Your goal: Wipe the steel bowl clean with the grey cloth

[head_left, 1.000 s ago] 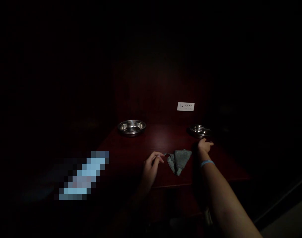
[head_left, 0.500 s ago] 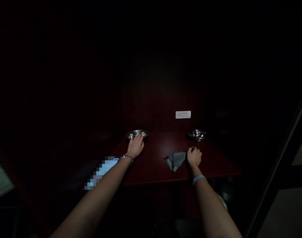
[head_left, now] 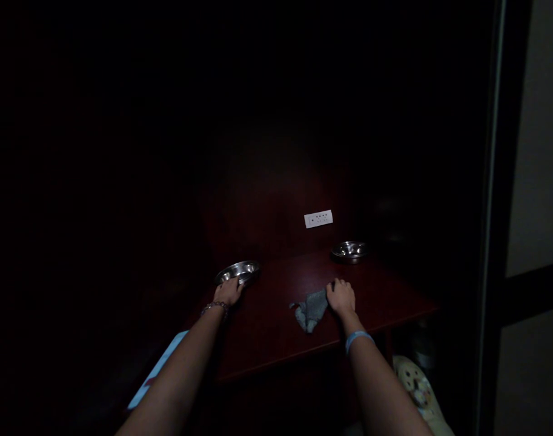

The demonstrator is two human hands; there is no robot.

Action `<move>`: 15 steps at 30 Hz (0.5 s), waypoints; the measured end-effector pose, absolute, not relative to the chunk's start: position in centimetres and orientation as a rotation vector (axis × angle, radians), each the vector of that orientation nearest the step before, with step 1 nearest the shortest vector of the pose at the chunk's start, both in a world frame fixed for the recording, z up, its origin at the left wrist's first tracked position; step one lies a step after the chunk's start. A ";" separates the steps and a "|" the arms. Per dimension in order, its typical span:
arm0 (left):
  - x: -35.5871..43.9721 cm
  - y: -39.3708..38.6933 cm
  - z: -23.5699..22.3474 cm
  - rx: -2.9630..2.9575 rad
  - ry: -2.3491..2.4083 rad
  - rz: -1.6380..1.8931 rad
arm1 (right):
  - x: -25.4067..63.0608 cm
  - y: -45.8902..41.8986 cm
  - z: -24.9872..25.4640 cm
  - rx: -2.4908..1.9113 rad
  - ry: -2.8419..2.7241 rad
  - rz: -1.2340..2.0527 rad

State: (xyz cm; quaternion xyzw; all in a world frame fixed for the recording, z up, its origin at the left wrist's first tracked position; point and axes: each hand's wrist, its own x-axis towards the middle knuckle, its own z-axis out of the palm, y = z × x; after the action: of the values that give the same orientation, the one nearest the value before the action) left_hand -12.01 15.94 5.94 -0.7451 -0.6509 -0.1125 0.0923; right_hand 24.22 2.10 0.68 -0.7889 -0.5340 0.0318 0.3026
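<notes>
My left hand [head_left: 229, 292] is at the near rim of a shiny metal dish [head_left: 249, 269] on the left of the dark red table [head_left: 276, 327]. Its fingers reach over the edge into the dish and look closed on the rim, partly hidden by the dim light. Further right, my right hand [head_left: 341, 297] rests low on the tabletop with curled fingers. A crumpled grey-green cloth [head_left: 313, 309] lies against the thumb side of that hand, its corner running in under the fingers. Behind the right hand stands a second metal dish [head_left: 349, 252].
A white socket plate [head_left: 318, 219] is on the dark wall behind the table. Below the table's right side a pale clog with holes [head_left: 412, 375] shows. A light blue flat object [head_left: 160, 366] lies beside my left forearm. A framed panel [head_left: 537, 139] stands at right.
The view has turned and tilted a little. My left hand has gone from lying over the dish with fingers spread to its near rim. The right hand stays beside the cloth.
</notes>
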 end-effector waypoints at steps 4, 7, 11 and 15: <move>-12.0 16.3 6.2 -2.218 -1.910 -0.324 | 24.0 2.1 0.8 -2.101 -1.456 0.079; -12.3 16.4 6.9 -2.236 -1.873 -0.336 | 24.1 2.2 0.7 -2.112 -1.464 0.077; -12.7 16.3 8.0 -2.221 -1.862 -0.432 | 24.2 2.3 0.6 -2.124 -1.470 0.066; -13.1 15.5 9.4 -2.199 -1.811 -0.580 | 24.2 2.3 0.5 -2.114 -1.477 0.047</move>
State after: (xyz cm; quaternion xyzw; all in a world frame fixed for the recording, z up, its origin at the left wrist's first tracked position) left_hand -13.07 15.55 9.36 -0.7511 -0.6188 -0.1981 0.1170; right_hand 24.16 2.32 0.47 -0.7874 -0.5502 0.0175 0.2775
